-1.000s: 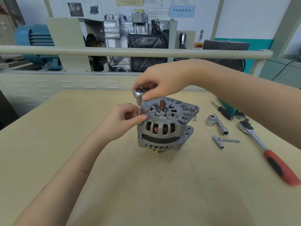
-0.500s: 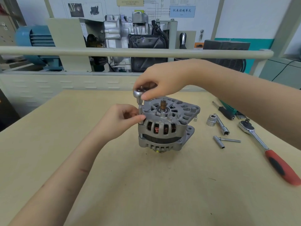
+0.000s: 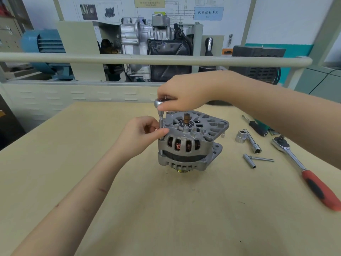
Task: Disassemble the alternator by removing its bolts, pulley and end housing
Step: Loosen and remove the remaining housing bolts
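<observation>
On the left, my left hand (image 3: 142,134) sits at nine o'clock from the alternator (image 3: 190,143), and its fingers (image 3: 162,131) pinch the thin metal shaft of the small ratchet (image 3: 161,115) to keep it straight. That shaft stands up and down over a long bolt at the near left edge of the alternator. The alternator stands in the middle of the desk (image 3: 166,209) with its pulley (image 3: 181,170) facing down, so I can only see a bit of the pulley under it. Its end housing (image 3: 199,124) is on top, with the shaft end sticking up in the middle. My right hand (image 3: 186,91) comes in from two o'clock, and its fingers are curled around the round head of the small ratchet. I think I am on the bolt step, turning out one of the long bolts. I cannot tell how loose the bolt is. Next I think I need to keep the tool straight and turn the head, then lift the bolt out when it is free. The end housing looks like it is on, so that part is not done. At three o'clock from the alternator lie a big socket (image 3: 240,136), a T-shaped key (image 3: 255,159) and a black-handled screwdriver (image 3: 256,126). Farthest right, at four o'clock, lies a big ratchet with a red handle (image 3: 313,180).
</observation>
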Available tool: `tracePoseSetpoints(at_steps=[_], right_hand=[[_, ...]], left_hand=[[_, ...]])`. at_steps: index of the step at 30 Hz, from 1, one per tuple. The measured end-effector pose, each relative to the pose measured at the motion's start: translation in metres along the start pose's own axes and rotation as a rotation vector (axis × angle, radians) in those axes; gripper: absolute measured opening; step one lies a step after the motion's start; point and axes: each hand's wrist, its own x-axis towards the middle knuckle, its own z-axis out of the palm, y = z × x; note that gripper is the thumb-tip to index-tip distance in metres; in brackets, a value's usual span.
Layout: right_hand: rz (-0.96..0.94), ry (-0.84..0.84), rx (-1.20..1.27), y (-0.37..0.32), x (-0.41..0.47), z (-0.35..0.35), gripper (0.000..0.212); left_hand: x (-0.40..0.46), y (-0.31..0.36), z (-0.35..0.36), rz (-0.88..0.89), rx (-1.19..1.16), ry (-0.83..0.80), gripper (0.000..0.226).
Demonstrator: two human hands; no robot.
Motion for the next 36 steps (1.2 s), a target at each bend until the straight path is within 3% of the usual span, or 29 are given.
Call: tracePoseSetpoints(at_steps=[2, 8, 15, 19, 22, 26, 28, 33, 36], right_hand=[[0.035, 0.016, -0.040, -0.001, 0.003, 0.004, 0.050], [-0.040, -0.015, 0.135, 0.002, 0.000, -0.001, 0.021], [0.028, 0.076, -0.029, 0.004, 0.002, 0.005, 0.051], [-0.056, 0.033, 0.079, 0.003, 0.001, 0.001, 0.028], [-0.060, 0.058, 0.094, 0.006, -0.001, 0.001, 0.032], [0.005, 0.063, 0.022, 0.005, 0.003, 0.004, 0.045], [-0.023, 0.063, -0.003, 0.003, 0.006, 0.003, 0.040], [-0.076, 0.053, 0.072, 0.007, 0.003, -0.001, 0.034], [-0.039, 0.042, 0.048, 0.008, 0.002, 0.001, 0.043]], left_hand=[[-0.001, 0.000, 0.003, -0.017, -0.029, 0.044, 0.027], [0.001, 0.000, -0.005, 0.014, -0.060, -0.098, 0.021], [0.002, -0.001, 0.005, -0.007, -0.008, 0.046, 0.035], [0.001, -0.001, 0.001, -0.002, -0.067, -0.004, 0.029], [0.000, -0.001, -0.002, 0.002, -0.078, -0.059, 0.018], [0.000, -0.002, 0.004, 0.008, 0.051, 0.050, 0.032], [0.000, 0.000, 0.006, 0.002, 0.053, 0.092, 0.036], [0.001, -0.002, -0.005, -0.006, -0.093, -0.060, 0.017], [0.000, -0.003, -0.001, -0.004, -0.052, -0.023, 0.022]])
